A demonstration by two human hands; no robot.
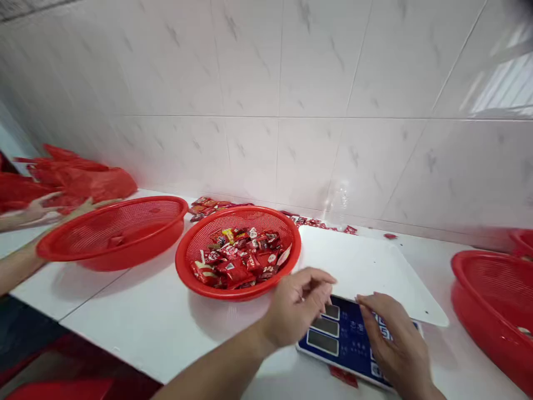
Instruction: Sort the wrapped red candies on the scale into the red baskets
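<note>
My left hand (pixel 300 306) is loosely curled, the thumb apart from the lower fingers, and I see nothing held in it; it hangs just beside the middle basket's front rim, over the edge of a display panel. My right hand (pixel 393 336) is arched over the keys, thumb and fingers apart, nothing visible in its grasp; whether a fingertip touches the panel I cannot tell. Beneath both is the white table (pixel 137 316), with the scale (pixel 350 347) in front of me, its white plate (pixel 370 264) on the far side. To my left stands a red basket (pixel 160 243); beyond it another person's hands (pixel 37 211) are near red plastic (pixel 100 180). At far right is another red basket (pixel 474 311). The middle basket (pixel 250 293) holds mostly red wrapped sweets (pixel 237 272), their lettering too small for me to read. Loose packets (pixel 208 206) lie along the wall. On the blue panel, one key reads "5"; other characters are blurred.
</note>
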